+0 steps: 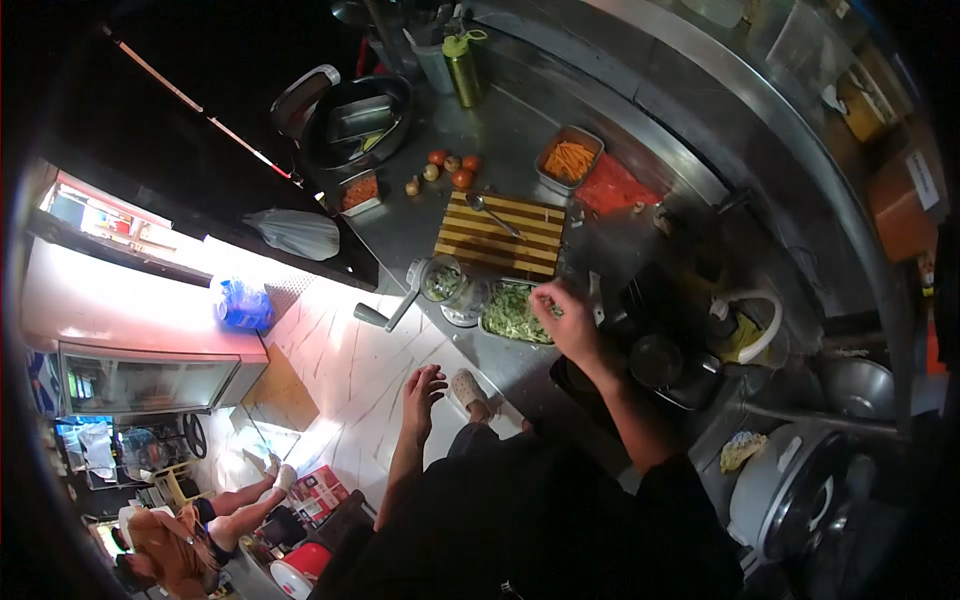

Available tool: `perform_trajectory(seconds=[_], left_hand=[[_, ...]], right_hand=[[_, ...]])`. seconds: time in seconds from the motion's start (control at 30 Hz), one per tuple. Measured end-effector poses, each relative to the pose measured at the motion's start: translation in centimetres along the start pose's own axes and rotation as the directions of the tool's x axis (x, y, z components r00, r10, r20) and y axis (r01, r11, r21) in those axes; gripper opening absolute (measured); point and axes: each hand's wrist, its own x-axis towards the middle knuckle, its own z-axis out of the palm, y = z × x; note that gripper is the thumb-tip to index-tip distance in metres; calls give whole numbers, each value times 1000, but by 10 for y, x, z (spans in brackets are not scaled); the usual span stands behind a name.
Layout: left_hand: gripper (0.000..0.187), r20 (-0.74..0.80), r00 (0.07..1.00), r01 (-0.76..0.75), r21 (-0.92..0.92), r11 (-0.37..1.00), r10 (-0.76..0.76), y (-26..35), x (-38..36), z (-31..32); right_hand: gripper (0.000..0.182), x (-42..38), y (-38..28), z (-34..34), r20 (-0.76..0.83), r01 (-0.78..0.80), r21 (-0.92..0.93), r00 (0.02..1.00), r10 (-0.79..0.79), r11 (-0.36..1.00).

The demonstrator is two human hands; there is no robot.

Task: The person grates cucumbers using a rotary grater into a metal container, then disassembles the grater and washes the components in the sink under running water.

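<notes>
My right hand (567,318) is over the right end of a metal tray of shredded green vegetable (510,318). Its fingers are bent together, and whatever they pinch is hidden. To the tray's left stands a hand-crank rotary grater (462,290) with green pieces in its feed opening. The grater's crank handle (385,312) sticks out past the counter edge. My left hand (424,388) hangs in the air below the grater, fingers loosely bent and apart, holding nothing. A striped wooden cutting board (490,240) lies behind the grater with a spoon (490,212) on it.
Tomatoes and onions (455,168) lie behind the board. A container of orange strips (570,160) sits beside a red plastic bag (615,184). Farther back are a green bottle (461,70) and a black basin (355,120). A person (170,545) sits at lower left.
</notes>
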Motion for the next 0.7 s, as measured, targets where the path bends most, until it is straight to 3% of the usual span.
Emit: perform_trajectory(seconds=[0.07,0.13,0.2,0.3,0.33,0.37,0.4,0.43,0.47,0.5,0.53,0.57,0.63,0.7], left_hand=[[37,12,999,-33,34,999,32,6,-6,4],[35,29,998,-49,56,997,47,1,-2,4],[34,53,997,-55,65,996,51,-4,6,6],[33,101,994,-58,66,996,52,-6,16,15],[32,122,991,-65,72,995,56,-3,18,21],[32,140,988,-70,78,994,58,0,18,25],[33,158,985,-83,85,993,69,3,19,29],[34,178,981,-95,94,991,78,7,19,34],[35,198,976,-108,99,989,87,8,18,36],[34,208,975,-112,124,986,85,8,19,37],[34,217,973,-113,157,981,77,8,18,33],[34,225,972,-118,186,975,75,10,21,32],[33,215,972,-136,196,971,92,11,25,29],[33,208,975,-119,209,971,74,3,24,26]], right_hand=[[8,28,-68,-37,-31,-70,204,996,78,977],[4,45,-138,-80,-52,-94,497,989,138,863],[4,53,-177,-126,-19,35,618,999,-29,785],[14,31,-154,-179,67,65,608,989,-133,791],[14,19,-125,-182,89,18,803,985,-150,596],[13,6,-90,-181,114,-35,857,986,-123,514],[11,-17,-48,-173,151,-113,824,988,-23,556],[11,-43,-1,-159,210,-242,620,968,139,746],[11,-78,48,-143,268,-340,180,920,287,923],[11,-121,90,-122,311,-334,-178,873,375,926],[12,-160,112,-101,309,-382,-254,838,449,888],[13,-184,120,-83,255,-503,-169,808,531,847],[16,-182,104,-47,128,-762,223,641,757,607],[19,-160,95,-23,61,-682,109,730,680,723]])
